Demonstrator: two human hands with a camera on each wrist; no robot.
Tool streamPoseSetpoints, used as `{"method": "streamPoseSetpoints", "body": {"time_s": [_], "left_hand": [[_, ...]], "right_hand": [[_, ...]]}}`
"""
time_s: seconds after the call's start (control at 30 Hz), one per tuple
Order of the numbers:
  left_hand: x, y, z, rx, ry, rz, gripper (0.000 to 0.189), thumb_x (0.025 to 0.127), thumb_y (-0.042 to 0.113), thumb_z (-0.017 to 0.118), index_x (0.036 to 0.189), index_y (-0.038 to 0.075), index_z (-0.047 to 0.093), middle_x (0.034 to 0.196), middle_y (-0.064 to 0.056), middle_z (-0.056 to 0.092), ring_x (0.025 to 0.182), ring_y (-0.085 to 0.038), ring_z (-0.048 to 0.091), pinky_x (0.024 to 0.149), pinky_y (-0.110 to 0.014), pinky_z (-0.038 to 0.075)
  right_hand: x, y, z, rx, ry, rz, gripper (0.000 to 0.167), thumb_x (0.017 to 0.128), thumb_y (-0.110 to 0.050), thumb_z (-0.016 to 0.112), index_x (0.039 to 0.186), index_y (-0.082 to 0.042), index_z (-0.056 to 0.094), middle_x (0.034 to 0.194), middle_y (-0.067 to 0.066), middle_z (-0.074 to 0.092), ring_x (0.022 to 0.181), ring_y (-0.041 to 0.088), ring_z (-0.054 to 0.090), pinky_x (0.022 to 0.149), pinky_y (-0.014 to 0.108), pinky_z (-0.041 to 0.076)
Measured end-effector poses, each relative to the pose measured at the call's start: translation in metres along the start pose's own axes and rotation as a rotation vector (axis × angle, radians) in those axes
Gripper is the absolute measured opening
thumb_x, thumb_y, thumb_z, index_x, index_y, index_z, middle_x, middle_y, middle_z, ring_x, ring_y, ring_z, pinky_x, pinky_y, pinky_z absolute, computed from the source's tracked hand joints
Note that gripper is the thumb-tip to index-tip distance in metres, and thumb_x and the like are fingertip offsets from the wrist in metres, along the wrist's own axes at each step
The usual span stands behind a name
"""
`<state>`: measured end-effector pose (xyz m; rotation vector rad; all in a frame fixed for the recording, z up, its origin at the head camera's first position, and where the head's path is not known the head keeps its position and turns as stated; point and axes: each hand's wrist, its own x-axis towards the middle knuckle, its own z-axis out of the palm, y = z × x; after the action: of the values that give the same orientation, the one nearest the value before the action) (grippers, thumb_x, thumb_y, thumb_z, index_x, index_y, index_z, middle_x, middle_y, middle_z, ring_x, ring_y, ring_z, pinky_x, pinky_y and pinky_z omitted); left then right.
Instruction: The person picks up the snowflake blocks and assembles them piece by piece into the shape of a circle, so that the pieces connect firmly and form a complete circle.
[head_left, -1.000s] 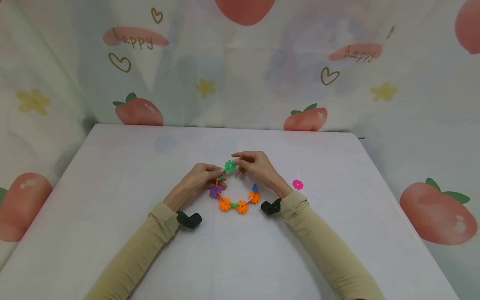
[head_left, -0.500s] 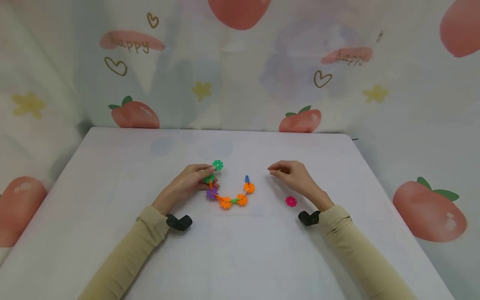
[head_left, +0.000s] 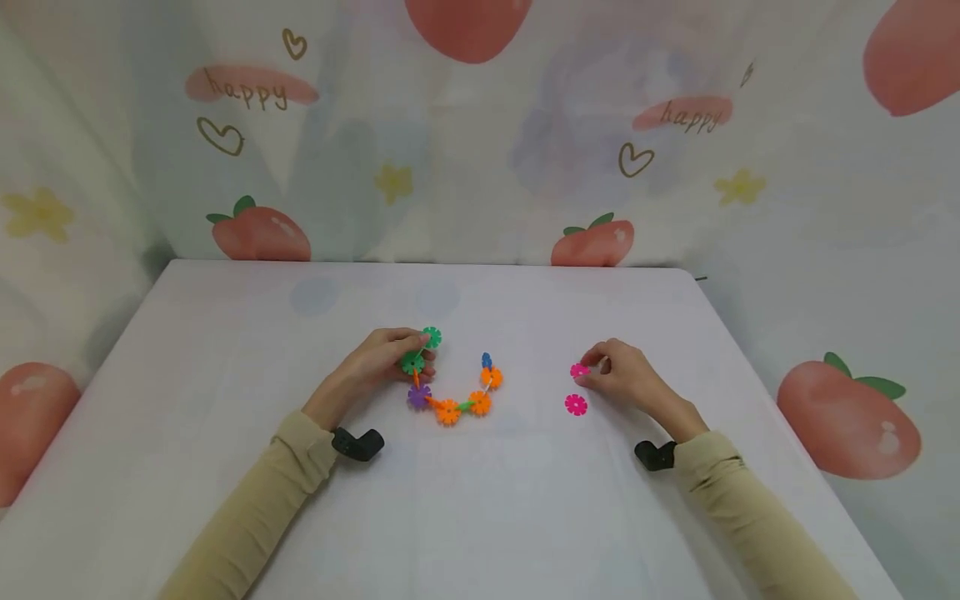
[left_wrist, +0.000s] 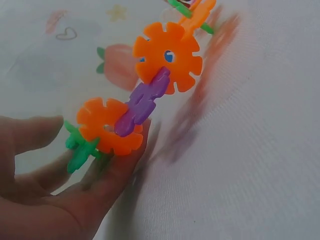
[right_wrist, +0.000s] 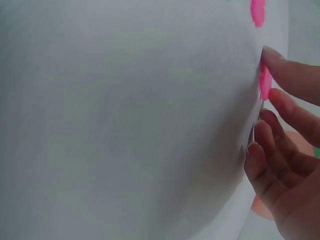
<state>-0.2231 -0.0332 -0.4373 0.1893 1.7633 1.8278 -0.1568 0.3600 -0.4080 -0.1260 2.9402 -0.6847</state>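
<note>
My left hand [head_left: 386,354] grips a curved chain of slotted plastic snowflake discs by its green end, a green disc [head_left: 431,337] standing just past the thumb tip. From there the chain bends through a purple disc [head_left: 419,396] and orange discs [head_left: 448,412] to a small blue piece [head_left: 487,361]. In the left wrist view, an orange disc [left_wrist: 167,57] and a purple disc [left_wrist: 142,102] interlock beyond the fingers. My right hand [head_left: 626,375] pinches a pink snowflake disc [head_left: 578,371] at the table, thumb and forefinger at its edges [right_wrist: 266,82].
A second pink disc [head_left: 576,405] lies on the white table [head_left: 480,517], just nearer to me than the pinched one. Behind the table hangs a printed cloth [head_left: 465,167] with fruit and hearts. A black wrist camera [head_left: 358,445] sits on the left wrist.
My right hand has left the chain's green end, moved right and taken hold of a pink disc. My left hand keeps its hold on the chain, which has shifted slightly left.
</note>
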Motion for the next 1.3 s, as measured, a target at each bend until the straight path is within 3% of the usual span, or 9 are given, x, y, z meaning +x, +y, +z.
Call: {"method": "streamPoseSetpoints", "body": {"time_s": [0.23,0.43,0.63,0.73,0.97,1.3], "left_hand": [[0.000,-0.004,0.003,-0.014,0.049,-0.012,0.036,0.109,0.018,0.052,0.131,-0.010,0.059,0.119,-0.024,0.069,0.083,-0.017,0.075,0.085,-0.036,0.063],[0.005,-0.006,0.004,-0.048,0.046,0.009,0.036,0.108,0.014,0.053,0.133,-0.013,0.057,0.119,-0.027,0.070,0.079,-0.017,0.075,0.082,-0.037,0.063],[0.008,-0.008,0.005,-0.062,0.056,0.011,0.034,0.108,0.013,0.054,0.130,-0.013,0.059,0.108,-0.020,0.073,0.077,-0.017,0.075,0.079,-0.036,0.064],[0.007,-0.009,0.003,-0.055,0.058,0.003,0.034,0.108,0.014,0.054,0.129,-0.012,0.059,0.106,-0.018,0.074,0.077,-0.017,0.075,0.079,-0.036,0.064],[0.005,-0.009,0.001,-0.057,0.052,-0.013,0.032,0.109,0.013,0.051,0.127,-0.011,0.059,0.110,-0.020,0.073,0.078,-0.018,0.075,0.080,-0.036,0.063],[0.005,-0.006,0.001,-0.053,0.047,-0.024,0.032,0.110,0.014,0.050,0.127,-0.011,0.058,0.117,-0.023,0.072,0.078,-0.019,0.077,0.081,-0.036,0.063]], "right_hand": [[0.006,-0.001,0.008,0.057,0.042,-0.052,0.026,0.088,-0.011,0.080,0.105,-0.002,0.063,0.092,0.012,0.067,0.083,0.023,0.061,0.075,0.032,0.052],[0.016,-0.011,0.013,0.127,0.089,-0.086,0.019,0.092,-0.010,0.076,0.110,-0.009,0.069,0.094,0.009,0.071,0.081,0.021,0.066,0.073,0.026,0.053],[0.033,-0.039,0.022,0.306,0.077,-0.115,0.023,0.095,-0.008,0.073,0.118,-0.007,0.072,0.097,0.012,0.074,0.080,0.022,0.073,0.071,0.021,0.055],[0.043,-0.055,0.030,0.346,0.063,-0.126,0.023,0.095,-0.010,0.074,0.117,-0.005,0.072,0.097,0.012,0.076,0.081,0.021,0.073,0.075,0.020,0.056],[0.062,-0.089,0.045,0.450,0.030,-0.185,0.013,0.095,-0.009,0.074,0.107,-0.004,0.074,0.099,0.011,0.077,0.088,0.022,0.075,0.087,0.035,0.062],[0.079,-0.118,0.062,0.444,0.031,-0.241,0.004,0.093,-0.008,0.077,0.096,-0.009,0.077,0.095,0.006,0.079,0.085,0.019,0.075,0.081,0.031,0.061]]}}
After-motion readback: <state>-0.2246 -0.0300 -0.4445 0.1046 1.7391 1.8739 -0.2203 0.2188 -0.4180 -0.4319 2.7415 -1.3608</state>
